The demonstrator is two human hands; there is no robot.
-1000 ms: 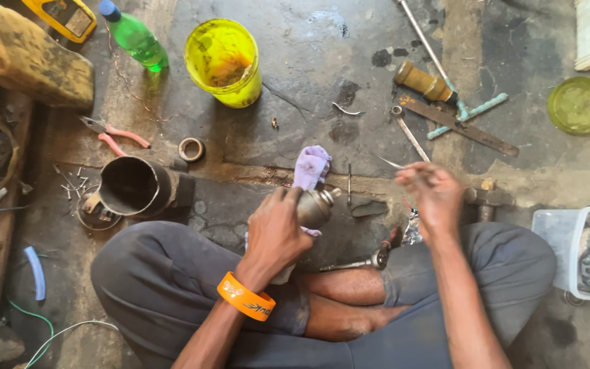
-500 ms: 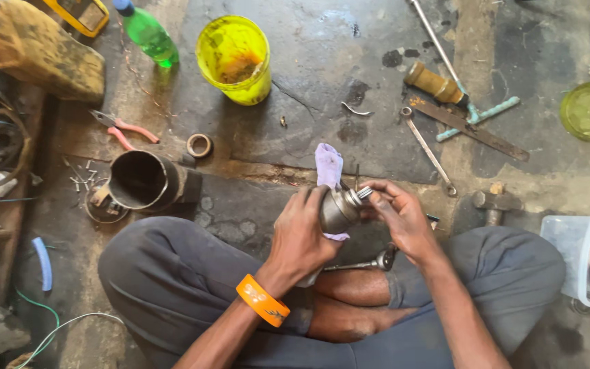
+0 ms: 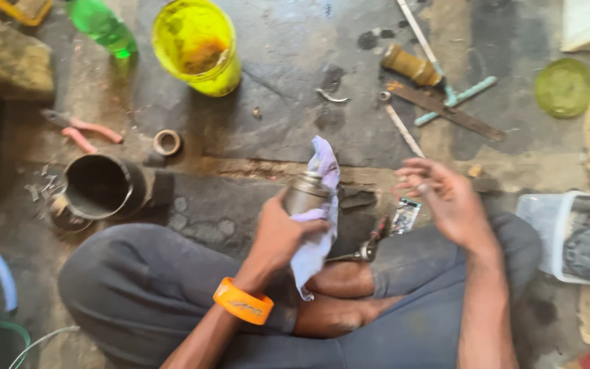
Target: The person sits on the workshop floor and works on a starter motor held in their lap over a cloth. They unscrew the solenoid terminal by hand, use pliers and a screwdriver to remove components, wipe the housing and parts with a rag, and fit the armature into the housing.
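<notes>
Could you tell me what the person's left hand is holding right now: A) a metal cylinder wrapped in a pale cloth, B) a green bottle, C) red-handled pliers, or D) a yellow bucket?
A: the left hand grips a metal cylinder with a pale cloth around it, while the right hand is apart from it, open and empty.

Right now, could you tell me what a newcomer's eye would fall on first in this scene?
Probably the left hand at centre, gripping a grey metal cylinder wrapped in a pale lilac cloth, with a bright orange wristband below it. The right hand hovers open beside it, holding nothing. At top left, a vivid yellow plastic tub stands on the grey floor.
</notes>
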